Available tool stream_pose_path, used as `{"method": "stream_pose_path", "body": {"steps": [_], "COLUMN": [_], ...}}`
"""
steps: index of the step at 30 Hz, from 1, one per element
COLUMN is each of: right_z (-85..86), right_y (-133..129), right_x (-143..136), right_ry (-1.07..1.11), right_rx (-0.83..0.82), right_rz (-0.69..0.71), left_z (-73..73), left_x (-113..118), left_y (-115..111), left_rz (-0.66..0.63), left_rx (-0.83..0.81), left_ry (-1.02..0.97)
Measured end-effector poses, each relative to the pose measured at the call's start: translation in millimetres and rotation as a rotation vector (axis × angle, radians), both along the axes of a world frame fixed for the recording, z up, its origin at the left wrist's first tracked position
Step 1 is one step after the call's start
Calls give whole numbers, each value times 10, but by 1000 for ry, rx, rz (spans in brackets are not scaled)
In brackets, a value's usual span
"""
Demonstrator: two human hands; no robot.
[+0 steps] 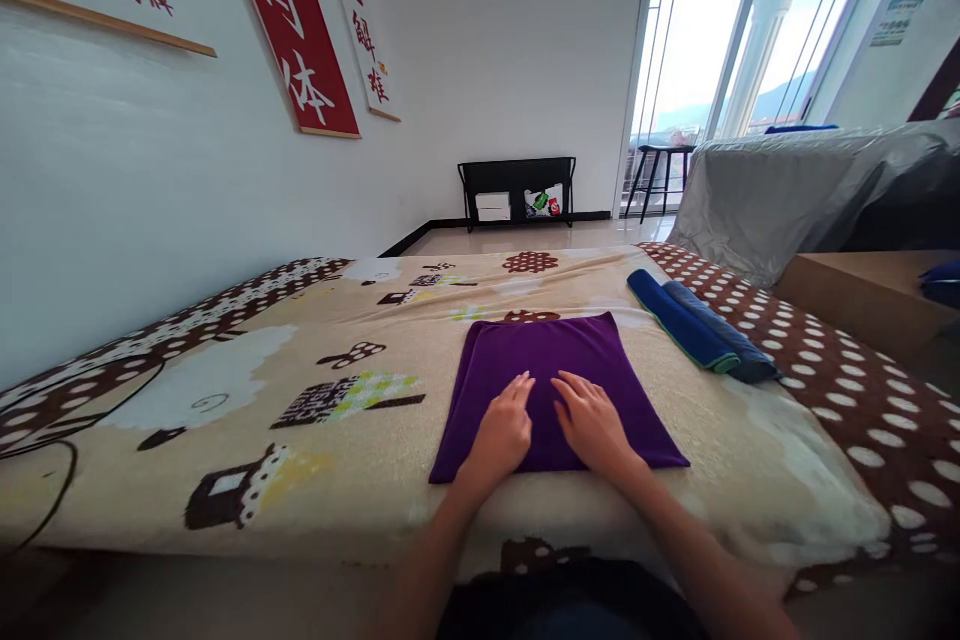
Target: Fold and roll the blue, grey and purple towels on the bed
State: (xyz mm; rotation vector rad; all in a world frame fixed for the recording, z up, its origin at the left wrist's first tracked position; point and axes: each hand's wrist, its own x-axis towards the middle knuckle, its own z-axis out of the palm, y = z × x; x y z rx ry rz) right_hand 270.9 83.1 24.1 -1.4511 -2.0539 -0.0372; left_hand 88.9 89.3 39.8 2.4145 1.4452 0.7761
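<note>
A purple cloth [551,348], folded into a flat rectangle, lies on the patterned blanket [360,320] near the front edge of the bed. On its left part rests my left hand [510,428], fingers stretched forward. My right hand [592,420] lies on the cloth a little to the right, also with its fingers extended. A narrow gap of purple fabric shows between the two hands. Neither hand grasps anything.
To the right lie two rolled cloths, a blue one [679,320] and a grey-blue one [724,330]. A black rack [517,182] stands by the far wall. Plastic sheeting [757,190] covers something at the right, above a cardboard-brown box [862,295].
</note>
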Motion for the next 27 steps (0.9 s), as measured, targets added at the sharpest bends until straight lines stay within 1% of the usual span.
{"method": "stream_pose_path", "body": {"steps": [2, 4, 7, 10, 13, 15, 17, 20, 22, 24, 25, 27], "right_z": [-71, -175, -316, -385, -412, -441, -497, -632, -728, -784, -785, -712], "right_y": [64, 86, 31, -99, -254, -360, -467, -634, -736, -805, -820, -792], "right_x": [-162, -231, -210, -101, 87, 257, 437, 644, 714, 739, 741, 726], "right_ry": [-62, -102, -128, -136, -121, -108, -103, -119, -137, -149, -151, -157], "right_rx": [-76, -163, -230, -211, -170, -134, -88, -14, 25, 41, 36, -5], "right_rz": [-16, -40, -54, -42, -65, -111, -167, -245, -294, -335, -347, -318], "left_z": [-109, -219, -331, -357, -342, -339, -361, -456, -543, -605, -612, -558], "left_x": [191, 292, 312, 245, 72, -133, -393, -782, -974, -1084, -1108, -1090], "left_y": [41, 40, -25, -140, -274, -363, -455, -617, -737, -841, -876, -886], "left_rz": [31, 82, 109, 122, 149, 154, 169, 219, 231, 236, 239, 249], "left_rx": [-30, -54, -40, -12, -8, -13, -18, 14, 50, 77, 85, 85], "left_ry": [90, 172, 269, 295, 296, 300, 307, 314, 314, 312, 310, 309]}}
